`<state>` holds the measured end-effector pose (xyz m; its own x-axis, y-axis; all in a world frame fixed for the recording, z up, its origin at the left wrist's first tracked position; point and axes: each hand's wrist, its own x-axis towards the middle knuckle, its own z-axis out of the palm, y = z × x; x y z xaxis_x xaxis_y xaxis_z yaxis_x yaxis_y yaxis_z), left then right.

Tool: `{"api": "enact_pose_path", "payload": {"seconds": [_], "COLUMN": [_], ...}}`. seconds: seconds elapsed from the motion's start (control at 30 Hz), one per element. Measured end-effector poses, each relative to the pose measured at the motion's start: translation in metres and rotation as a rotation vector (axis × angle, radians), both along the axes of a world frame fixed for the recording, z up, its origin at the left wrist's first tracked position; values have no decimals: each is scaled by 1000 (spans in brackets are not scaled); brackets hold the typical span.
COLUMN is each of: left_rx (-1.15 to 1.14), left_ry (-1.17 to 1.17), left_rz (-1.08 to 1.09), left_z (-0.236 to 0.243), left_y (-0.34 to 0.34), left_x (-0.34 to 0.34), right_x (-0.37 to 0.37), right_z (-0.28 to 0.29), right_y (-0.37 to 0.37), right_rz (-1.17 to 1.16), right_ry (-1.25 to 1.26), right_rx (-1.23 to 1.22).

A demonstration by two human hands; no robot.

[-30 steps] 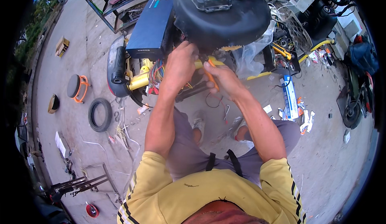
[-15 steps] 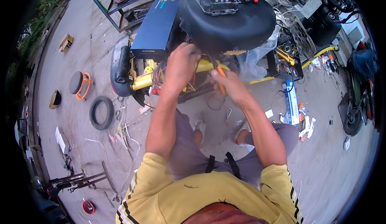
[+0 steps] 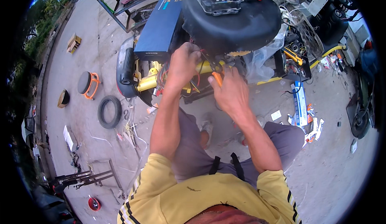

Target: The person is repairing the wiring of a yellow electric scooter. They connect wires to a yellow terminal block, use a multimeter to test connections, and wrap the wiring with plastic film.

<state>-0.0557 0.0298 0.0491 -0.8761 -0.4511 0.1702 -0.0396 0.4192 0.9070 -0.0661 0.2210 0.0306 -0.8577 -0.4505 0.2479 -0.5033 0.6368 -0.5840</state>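
Pliers with orange handles (image 3: 218, 78) are gripped in my right hand (image 3: 234, 92), their dark jaws pointing up and left beneath the black seat (image 3: 231, 25). My left hand (image 3: 184, 65) is closed just left of the jaws, its fingertips pinching thin wires under the seat's edge. A bundle of coloured wires (image 3: 164, 76) hangs beside my left wrist, in front of the yellow frame tube (image 3: 148, 83). The wire ends between my two hands are too small to make out.
A blue box (image 3: 159, 29) stands on the frame left of the seat. On the seat lies a finned controller-like unit (image 3: 215, 0). Clear plastic sheeting (image 3: 257, 65) hangs at right. A tire (image 3: 109, 112) and an orange-legged stool (image 3: 89, 85) are on the ground at left.
My right hand has turned and risen slightly, its fingers now higher around the pliers. My left hand keeps its place under the seat. The whole view has shifted a little.
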Motion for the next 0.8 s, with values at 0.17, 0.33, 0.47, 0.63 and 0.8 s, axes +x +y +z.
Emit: {"api": "enact_pose_path", "payload": {"seconds": [0.17,0.33,0.47,0.63,0.8], "left_rx": [50,36,71,41,54], "left_ry": [36,18,52,54,45], "left_rz": [3,-7,-11,-12,-10], "left_z": [-2,-5,-11,-9,-8], "left_y": [1,-2,-5,-3,-4], "left_x": [-2,-2,-4,-3,-2], "right_x": [-4,-5,-6,-7,-6], "right_z": [-1,-1,-2,0,1], "right_y": [-2,-4,-7,-6,-7], "right_rz": [34,49,45,58,61], "right_ry": [-8,-12,-12,-46,-49], "right_rx": [-15,-24,-40,-56,-83]}}
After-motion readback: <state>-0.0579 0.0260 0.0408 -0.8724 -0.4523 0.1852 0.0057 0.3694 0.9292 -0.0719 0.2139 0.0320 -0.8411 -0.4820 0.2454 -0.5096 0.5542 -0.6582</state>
